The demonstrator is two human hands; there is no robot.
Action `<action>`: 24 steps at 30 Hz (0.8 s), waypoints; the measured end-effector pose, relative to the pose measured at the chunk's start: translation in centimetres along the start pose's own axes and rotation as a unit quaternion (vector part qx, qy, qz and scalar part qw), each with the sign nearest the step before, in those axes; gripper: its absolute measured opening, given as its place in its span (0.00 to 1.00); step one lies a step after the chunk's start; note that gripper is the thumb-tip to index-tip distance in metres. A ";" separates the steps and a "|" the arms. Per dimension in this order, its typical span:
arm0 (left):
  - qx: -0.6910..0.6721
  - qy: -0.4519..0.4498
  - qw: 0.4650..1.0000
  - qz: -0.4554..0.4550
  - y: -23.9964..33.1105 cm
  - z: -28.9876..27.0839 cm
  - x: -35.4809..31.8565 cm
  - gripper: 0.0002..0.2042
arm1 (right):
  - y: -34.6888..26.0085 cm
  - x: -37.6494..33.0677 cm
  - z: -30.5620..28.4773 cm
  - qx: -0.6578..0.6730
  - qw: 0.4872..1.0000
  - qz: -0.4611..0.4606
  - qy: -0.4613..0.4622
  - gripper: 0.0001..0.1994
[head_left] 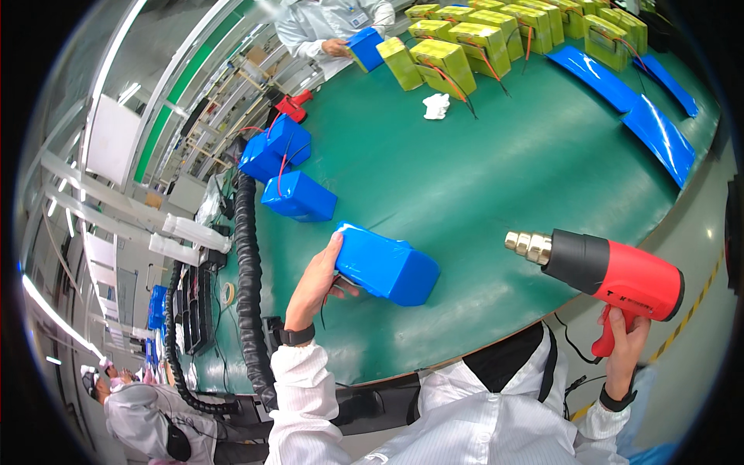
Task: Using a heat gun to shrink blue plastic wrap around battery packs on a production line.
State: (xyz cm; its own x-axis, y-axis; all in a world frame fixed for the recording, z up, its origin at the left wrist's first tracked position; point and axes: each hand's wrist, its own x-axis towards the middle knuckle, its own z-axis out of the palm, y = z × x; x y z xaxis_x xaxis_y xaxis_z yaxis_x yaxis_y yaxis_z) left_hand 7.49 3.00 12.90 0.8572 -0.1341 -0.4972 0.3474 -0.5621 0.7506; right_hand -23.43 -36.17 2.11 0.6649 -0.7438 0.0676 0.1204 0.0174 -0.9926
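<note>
My left hand (315, 285) is closed on the left end of a blue-wrapped battery pack (384, 262), thumb on top and fingers partly hidden beneath it. The pack is tilted over the green table. In my right hand (626, 341) is a red and black heat gun (608, 271), gripped by its handle. Its stepped metal nozzle (529, 246) points left toward the pack, with a gap between them. Beyond my left hand stand several finished-looking blue packs with red and black leads, the nearest blue pack (300, 196) lying on the table.
Rows of yellow-green battery packs (443, 65) with leads stand at the back. Flat blue sleeves (659, 139) lie at the right. A white crumpled piece (436, 106) and another red heat gun (291, 106) are farther off. Across the table a person (335, 48) holds a blue pack. A black ribbed hose (248, 287) runs along the left.
</note>
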 end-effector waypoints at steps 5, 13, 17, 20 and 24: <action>0.240 0.134 0.960 0.050 2.5 1.4 -2.1 0.37 | -0.4 -0.2 -0.3 -0.013 1.000 0.002 -0.010 0.16; 0.258 0.260 0.903 0.224 -0.5 1.4 -1.7 0.23 | 0.1 -1.7 -1.7 -0.124 0.991 0.010 -0.046 0.20; 0.194 0.207 0.928 0.241 -1.4 0.9 -0.8 0.22 | 0.7 -3.0 -1.6 -0.087 0.995 -0.010 -0.050 0.20; 0.108 0.167 0.944 0.263 -2.3 0.4 -0.5 0.22 | 1.0 -2.8 -2.3 -0.267 0.944 -0.149 -0.122 0.22; 0.123 0.157 0.941 0.273 -0.6 1.8 -1.4 0.22 | 0.3 -3.0 -2.2 -0.258 0.944 -0.160 -0.131 0.22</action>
State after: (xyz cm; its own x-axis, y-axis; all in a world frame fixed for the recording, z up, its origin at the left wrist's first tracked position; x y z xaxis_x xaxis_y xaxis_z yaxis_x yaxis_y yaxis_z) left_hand 5.42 2.04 12.37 0.9657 -0.2325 0.1152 -0.2432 -0.6561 0.7144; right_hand -27.06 -35.43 1.41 0.8230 -0.4645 0.3270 0.0147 -0.5581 -0.8296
